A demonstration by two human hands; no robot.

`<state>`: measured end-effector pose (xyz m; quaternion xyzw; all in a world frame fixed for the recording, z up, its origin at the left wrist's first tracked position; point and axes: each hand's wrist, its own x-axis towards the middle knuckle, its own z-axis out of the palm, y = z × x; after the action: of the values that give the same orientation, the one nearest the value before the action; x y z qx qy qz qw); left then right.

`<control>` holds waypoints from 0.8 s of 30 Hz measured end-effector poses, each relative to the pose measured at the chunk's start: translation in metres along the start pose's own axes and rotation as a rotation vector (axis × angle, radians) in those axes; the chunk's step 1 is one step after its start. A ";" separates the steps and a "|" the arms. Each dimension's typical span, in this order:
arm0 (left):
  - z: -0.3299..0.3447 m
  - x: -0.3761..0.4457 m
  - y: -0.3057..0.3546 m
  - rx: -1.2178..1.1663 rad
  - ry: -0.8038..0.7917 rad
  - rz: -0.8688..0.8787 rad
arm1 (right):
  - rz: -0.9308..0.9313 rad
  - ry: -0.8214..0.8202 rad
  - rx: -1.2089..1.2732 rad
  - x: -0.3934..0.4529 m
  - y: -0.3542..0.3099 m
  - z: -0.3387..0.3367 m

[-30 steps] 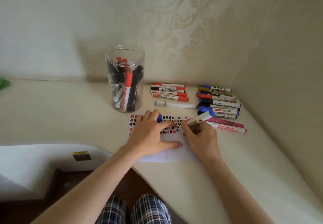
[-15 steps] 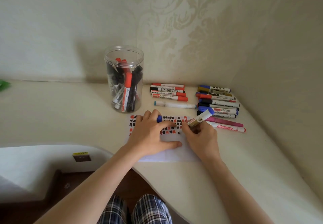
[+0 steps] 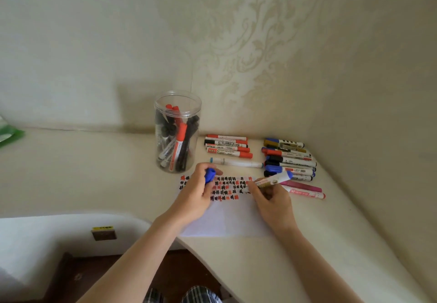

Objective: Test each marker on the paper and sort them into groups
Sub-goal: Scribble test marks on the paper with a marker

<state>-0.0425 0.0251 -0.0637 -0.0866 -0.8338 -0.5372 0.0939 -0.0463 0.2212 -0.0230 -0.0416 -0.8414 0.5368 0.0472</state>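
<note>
Right hand (image 3: pixel 272 198) pinches the white-barrelled blue marker (image 3: pixel 274 179) in curled fingers, tip down at the right end of the scribbled rows on the white paper sheet (image 3: pixel 227 222) on the cream counter (image 3: pixel 94 172). Left hand (image 3: pixel 197 194) grips the blue cap (image 3: pixel 209 175), resting on the sheet. Make a short, light stroke on bare paper, keep the sheet pinned, then recap before sorting.

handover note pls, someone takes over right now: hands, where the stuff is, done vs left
Left hand holds the blue cap and rests on the paper.
Right hand grips the uncapped marker, tip at the paper's scribble rows.
Done: two sorted groups lie by the wall, red-capped group and mixed group.
Left: finish this test, recap, sort; then the markers in the jar.
</note>
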 end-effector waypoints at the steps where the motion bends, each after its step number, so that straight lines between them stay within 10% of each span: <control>1: -0.001 0.001 -0.002 -0.023 0.025 0.009 | 0.006 -0.003 -0.004 0.000 -0.001 -0.001; 24: -0.006 0.002 0.003 -0.247 0.092 0.096 | 0.116 -0.138 0.325 0.003 -0.033 0.029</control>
<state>-0.0431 0.0213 -0.0582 -0.1124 -0.7509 -0.6341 0.1464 -0.0535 0.1815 -0.0051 -0.0449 -0.7409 0.6692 -0.0353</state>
